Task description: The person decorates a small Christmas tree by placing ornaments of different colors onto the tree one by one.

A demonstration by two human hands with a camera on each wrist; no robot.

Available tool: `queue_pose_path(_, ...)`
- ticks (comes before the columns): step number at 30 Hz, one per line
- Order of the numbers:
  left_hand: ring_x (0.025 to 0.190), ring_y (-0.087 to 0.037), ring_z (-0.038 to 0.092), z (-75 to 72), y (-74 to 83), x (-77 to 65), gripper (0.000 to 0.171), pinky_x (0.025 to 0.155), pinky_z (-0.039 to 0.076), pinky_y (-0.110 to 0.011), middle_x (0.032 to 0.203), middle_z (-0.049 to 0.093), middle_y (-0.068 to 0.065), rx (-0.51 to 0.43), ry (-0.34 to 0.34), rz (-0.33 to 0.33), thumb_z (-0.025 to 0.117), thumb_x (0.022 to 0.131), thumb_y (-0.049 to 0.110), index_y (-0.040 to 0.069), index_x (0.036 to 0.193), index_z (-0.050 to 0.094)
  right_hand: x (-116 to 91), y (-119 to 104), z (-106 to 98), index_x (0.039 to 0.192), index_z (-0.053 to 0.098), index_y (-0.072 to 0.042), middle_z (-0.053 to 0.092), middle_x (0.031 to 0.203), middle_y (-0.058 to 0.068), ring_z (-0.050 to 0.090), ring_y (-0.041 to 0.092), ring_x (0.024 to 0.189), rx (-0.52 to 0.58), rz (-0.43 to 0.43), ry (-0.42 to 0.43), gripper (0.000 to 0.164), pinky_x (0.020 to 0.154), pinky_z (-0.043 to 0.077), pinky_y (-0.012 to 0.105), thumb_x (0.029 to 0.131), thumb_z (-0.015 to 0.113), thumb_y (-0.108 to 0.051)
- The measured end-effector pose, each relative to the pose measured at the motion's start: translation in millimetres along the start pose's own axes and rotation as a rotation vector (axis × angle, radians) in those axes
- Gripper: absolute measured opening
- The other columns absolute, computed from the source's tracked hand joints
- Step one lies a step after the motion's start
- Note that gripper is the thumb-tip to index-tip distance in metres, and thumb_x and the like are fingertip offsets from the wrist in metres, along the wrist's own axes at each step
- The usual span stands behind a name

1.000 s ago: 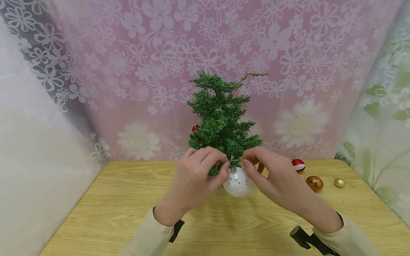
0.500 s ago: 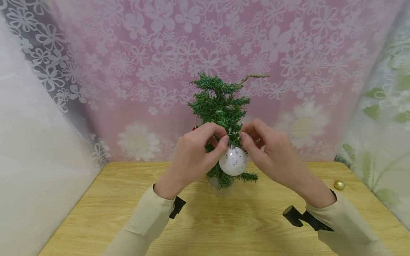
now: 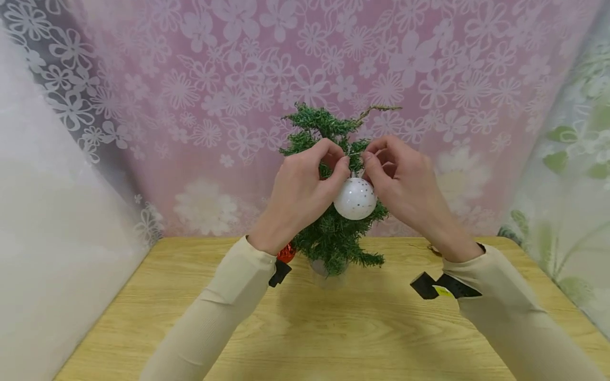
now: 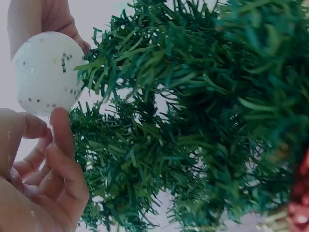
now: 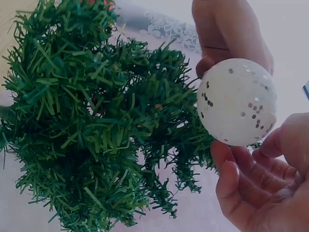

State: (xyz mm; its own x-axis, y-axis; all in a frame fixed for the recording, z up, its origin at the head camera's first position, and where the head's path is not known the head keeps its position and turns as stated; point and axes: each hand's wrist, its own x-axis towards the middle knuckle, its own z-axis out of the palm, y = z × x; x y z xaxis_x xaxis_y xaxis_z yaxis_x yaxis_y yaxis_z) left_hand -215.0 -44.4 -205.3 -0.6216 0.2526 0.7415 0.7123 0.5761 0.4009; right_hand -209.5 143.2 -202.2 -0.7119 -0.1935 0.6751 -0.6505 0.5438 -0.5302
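A white Christmas bauble (image 3: 355, 199) with silvery dots hangs in front of a small artificial Christmas tree (image 3: 338, 238). Its thin hanging string (image 3: 355, 154) stretches between both hands, near the upper branches. Thumb and forefinger of my left hand (image 3: 307, 182) pinch the string on one side. On the other side, my right hand (image 3: 405, 180) pinches it in the same way, its remaining fingers curled. In the left wrist view the bauble (image 4: 48, 72) overlaps the branch tips. The right wrist view has the bauble (image 5: 237, 102) between the two hands, beside the foliage.
A red bauble (image 3: 286, 253) shows low at the tree's left, partly behind the left wrist. The tree stands in a pale pot (image 3: 329, 278) on the wooden table (image 3: 333, 328). A brown ornament (image 3: 434, 250) is mostly hidden by the right wrist. Floral curtains surround the table.
Both hands have risen from the tree's lower part to its upper branches, lifting the white bauble by its string. The red bauble at lower left has come into view.
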Motion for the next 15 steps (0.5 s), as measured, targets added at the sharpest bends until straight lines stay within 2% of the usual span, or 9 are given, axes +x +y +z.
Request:
queue_pose_path(3,0.06,-0.007,0.055,2.4,2.8,3.6,0.015,0.054,0.044,-0.026,0.088,0.072,0.003,0.033,0.004,-0.055,0.058,0.102,0.025,0.016,0.101,0.069,4.9,1.1,1.8,0.108,0.065,-0.005,0.071,0.085,0.01,0.069,0.012,0.068,-0.014,0.05,0.009,0.02,0.058,0.052,0.019,0.105,0.054,-0.021)
queue_pose_path(7,0.058,-0.008,0.055,6.3,4.0,5.6,0.016,0.053,0.044,-0.027,0.08,0.069,0.006,0.076,0.005,-0.12,0.058,0.102,0.029,0.019,0.098,0.07,8.0,3.4,2.5,0.105,0.068,-0.005,0.071,0.085,0.011,0.069,0.021,0.069,-0.045,0.069,0.041,0.019,0.057,0.051,0.019,0.103,0.056,-0.019)
queue_pose_path(10,0.057,-0.008,0.055,9.1,4.1,6.6,0.017,0.053,0.045,-0.026,0.074,0.066,0.007,0.107,0.011,-0.164,0.059,0.101,0.031,0.02,0.096,0.071,9.4,5.2,2.6,0.102,0.071,-0.005,0.072,0.085,0.012,0.069,0.023,0.07,-0.071,0.072,0.061,0.019,0.058,0.051,0.018,0.101,0.057,-0.017)
queue_pose_path(15,0.057,-0.007,0.057,11.6,4.0,8.9,0.018,0.053,0.047,-0.027,0.074,0.067,0.008,0.116,0.027,-0.188,0.06,0.101,0.033,0.021,0.097,0.072,11.0,6.6,3.4,0.1,0.073,-0.005,0.072,0.085,0.013,0.069,0.022,0.072,-0.071,0.096,0.071,0.02,0.062,0.051,0.017,0.1,0.058,-0.018)
